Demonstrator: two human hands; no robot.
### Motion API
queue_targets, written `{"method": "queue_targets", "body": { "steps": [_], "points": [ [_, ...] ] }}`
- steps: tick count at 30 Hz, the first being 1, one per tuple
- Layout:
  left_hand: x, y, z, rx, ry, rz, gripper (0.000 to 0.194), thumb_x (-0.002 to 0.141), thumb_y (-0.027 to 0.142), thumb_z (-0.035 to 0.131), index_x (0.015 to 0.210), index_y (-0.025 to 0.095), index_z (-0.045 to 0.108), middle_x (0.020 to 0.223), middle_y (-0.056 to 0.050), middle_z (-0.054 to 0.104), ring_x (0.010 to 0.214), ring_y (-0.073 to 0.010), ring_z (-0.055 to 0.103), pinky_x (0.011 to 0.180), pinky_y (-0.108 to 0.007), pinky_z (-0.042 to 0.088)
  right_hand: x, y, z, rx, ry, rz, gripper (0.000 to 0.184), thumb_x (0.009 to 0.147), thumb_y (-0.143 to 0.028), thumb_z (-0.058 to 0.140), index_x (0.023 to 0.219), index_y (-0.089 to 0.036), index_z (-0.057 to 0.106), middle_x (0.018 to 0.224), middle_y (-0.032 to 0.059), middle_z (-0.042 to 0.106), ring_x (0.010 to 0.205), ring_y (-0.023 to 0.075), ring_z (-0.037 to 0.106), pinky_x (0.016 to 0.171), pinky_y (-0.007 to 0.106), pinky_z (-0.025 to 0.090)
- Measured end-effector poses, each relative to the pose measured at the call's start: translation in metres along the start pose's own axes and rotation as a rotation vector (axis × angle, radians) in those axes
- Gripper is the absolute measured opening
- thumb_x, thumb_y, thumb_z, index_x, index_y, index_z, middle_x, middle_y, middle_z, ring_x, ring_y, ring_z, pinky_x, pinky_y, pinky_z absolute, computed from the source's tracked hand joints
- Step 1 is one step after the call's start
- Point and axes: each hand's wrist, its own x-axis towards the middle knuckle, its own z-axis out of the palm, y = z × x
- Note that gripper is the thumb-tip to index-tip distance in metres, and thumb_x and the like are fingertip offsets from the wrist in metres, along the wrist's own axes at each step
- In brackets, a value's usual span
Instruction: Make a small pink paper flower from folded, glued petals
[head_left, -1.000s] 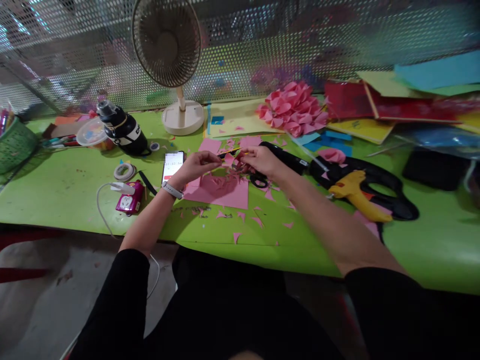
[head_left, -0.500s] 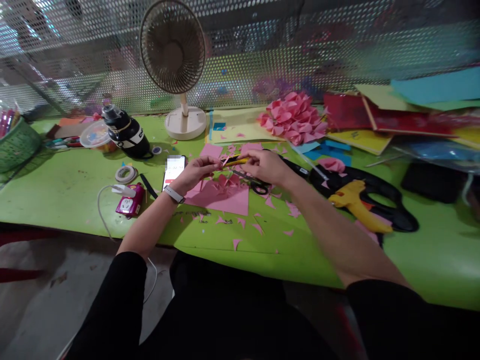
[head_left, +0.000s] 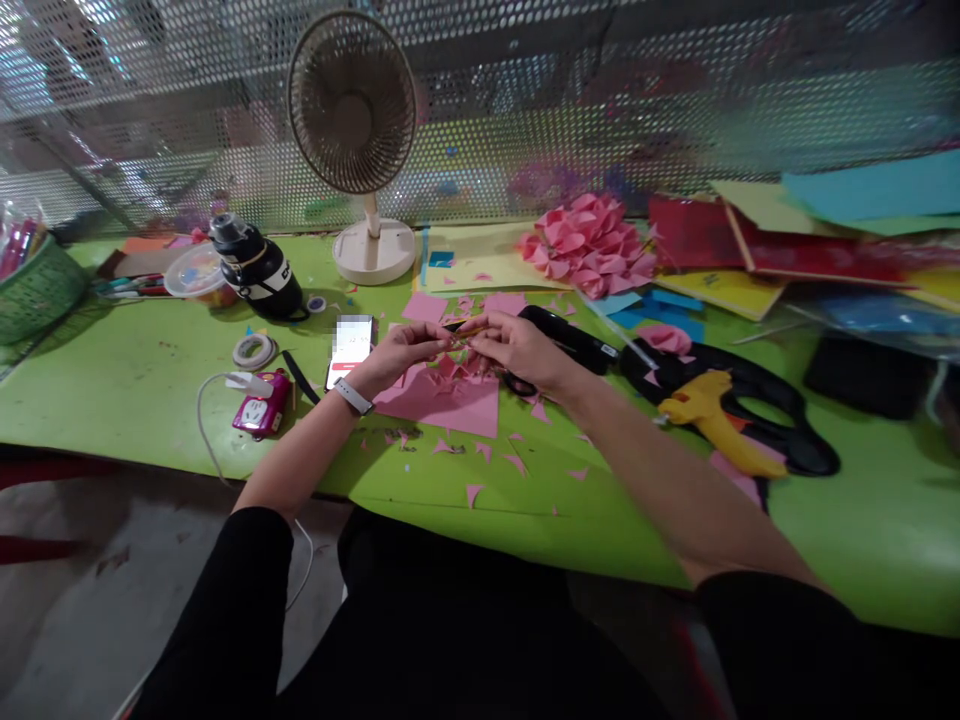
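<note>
1. A slim yellowish stick (head_left: 471,332), small and blurred, is between two bare hands above the far part of a pink paper sheet (head_left: 472,412).
2. The right hand (head_left: 519,352) pinches the stick between thumb and forefinger. The left hand (head_left: 411,350) has its fingertips at the stick's left end; whether they grip it can't be made out.
3. Pink scraps (head_left: 514,463) lie on the green table on the near side of the sheet; dark marks printed by its near edge are illegible.
4. Left of the sheet, a phone (head_left: 358,345) shows partly pixelated digits, too small to read, above a red bar.
5. Farther left and back, a black bottle (head_left: 238,255) has a white band whose lettering seems to start with "C".
6. Right of the sheet lies a yellow glue gun (head_left: 709,405).
7. Beyond the sheet are a heap of pink paper petals (head_left: 592,245), rightward, and a fan (head_left: 352,115), leftward.
</note>
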Motion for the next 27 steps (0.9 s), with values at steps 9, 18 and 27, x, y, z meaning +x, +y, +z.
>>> {"method": "queue_targets", "body": {
  "steps": [9,18,27],
  "points": [
    [-0.006,0.008,0.003,-0.120,0.031,-0.127,0.036,0.089,0.044,0.071,0.113,0.018,0.072,0.117,-0.013,0.074,0.093,-0.0173,0.074,0.069,-0.025,0.058,0.001,-0.002,-0.002,0.019,0.049,-0.119,0.025,0.086,-0.030,0.067,0.108,-0.020,0.060,0.075,0.0003,0.068,0.057,0.0121,0.060,0.057,0.026,0.051],
    [-0.004,0.001,0.005,0.032,0.056,-0.062,0.041,0.078,0.050,0.080,0.092,0.012,0.073,0.094,-0.010,0.075,0.076,-0.0117,0.071,0.064,-0.023,0.055,0.002,0.003,0.001,0.023,0.071,-0.137,0.024,0.084,-0.031,0.067,0.105,-0.019,0.063,0.077,0.0014,0.070,0.056,0.0118,0.060,0.058,0.027,0.053],
    [-0.005,0.003,0.012,0.120,0.021,0.008,0.041,0.081,0.051,0.077,0.087,0.011,0.068,0.082,-0.006,0.071,0.071,-0.0107,0.068,0.063,-0.022,0.057,0.000,-0.005,-0.008,0.043,0.078,-0.030,0.017,0.087,-0.029,0.062,0.098,-0.017,0.067,0.073,0.0018,0.070,0.053,0.0117,0.060,0.056,0.026,0.053]
  ]
}}
